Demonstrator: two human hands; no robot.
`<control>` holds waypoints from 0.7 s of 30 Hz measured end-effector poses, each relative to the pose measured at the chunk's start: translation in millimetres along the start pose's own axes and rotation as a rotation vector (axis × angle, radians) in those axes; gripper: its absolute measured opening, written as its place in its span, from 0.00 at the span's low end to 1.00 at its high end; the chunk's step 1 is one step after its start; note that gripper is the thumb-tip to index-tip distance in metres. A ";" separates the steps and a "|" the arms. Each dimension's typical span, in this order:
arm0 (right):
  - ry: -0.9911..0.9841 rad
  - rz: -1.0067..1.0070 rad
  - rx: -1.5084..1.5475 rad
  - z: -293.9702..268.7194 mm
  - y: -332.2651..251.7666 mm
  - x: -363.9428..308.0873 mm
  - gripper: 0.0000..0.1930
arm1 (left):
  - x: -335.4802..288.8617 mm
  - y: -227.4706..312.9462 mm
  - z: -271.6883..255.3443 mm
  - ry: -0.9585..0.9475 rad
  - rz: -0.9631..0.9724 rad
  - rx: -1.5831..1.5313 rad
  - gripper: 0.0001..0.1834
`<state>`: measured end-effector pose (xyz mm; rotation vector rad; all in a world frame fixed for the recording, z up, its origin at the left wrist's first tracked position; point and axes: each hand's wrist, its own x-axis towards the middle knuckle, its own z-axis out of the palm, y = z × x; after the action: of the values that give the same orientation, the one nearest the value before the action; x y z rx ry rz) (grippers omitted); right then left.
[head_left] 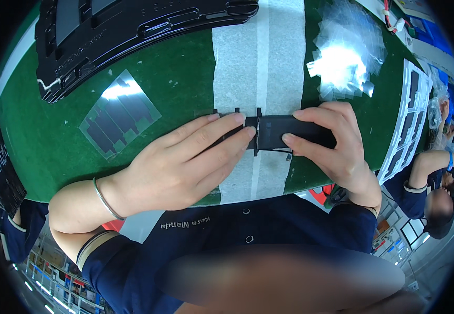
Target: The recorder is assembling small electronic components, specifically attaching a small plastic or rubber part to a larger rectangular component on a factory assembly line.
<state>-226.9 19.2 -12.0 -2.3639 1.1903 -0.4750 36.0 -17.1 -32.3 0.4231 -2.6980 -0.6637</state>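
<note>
Here, the black part (275,134) is lying across the pale strip (237,68). At the strip's right edge, the right hand (342,146) is pinching it between thumb and forefinger; from the strip's left, the left hand (172,165) is resting slightly spread fingers over it, thumb hidden, so whether it is gripping I cannot tell.

A cloth strip (237,63) crossed the middle of the bench (182,91) from the far side to the near edge. On it, near that edge, lay the part (272,132), between the left hand (177,162) and the right hand (342,144). Trays (117,36) sat toward the far left corner; a film sheet (121,118) lay between them and the left hand. Beyond the right hand, right of the strip, was a film pile (342,63); a sheet of pieces (406,123) lay along the right edge.
</note>
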 end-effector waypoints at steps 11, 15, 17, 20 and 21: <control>0.151 0.139 0.276 5.5 -27.3 -16.0 0.10 | -22.0 64.2 -6.7 0.103 -0.141 -0.129 0.19; 0.182 0.265 0.915 30.8 -59.8 -27.7 0.06 | -19.7 72.3 13.5 0.402 -0.414 -0.480 0.26; 0.218 0.187 1.040 52.4 -71.1 -32.5 0.07 | -17.4 80.4 44.4 0.775 -0.315 -1.084 0.23; 0.237 0.169 1.100 70.9 -92.4 -36.9 0.10 | -13.2 90.5 47.4 0.900 -0.237 -1.024 0.11; 0.285 0.103 0.944 66.0 -94.8 -35.9 0.11 | -14.8 93.2 45.3 0.879 -0.244 -1.003 0.09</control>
<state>-152.3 114.0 -20.5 -1.4460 0.8919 -1.0786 13.0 85.0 -28.1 0.5689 -1.2881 -1.3671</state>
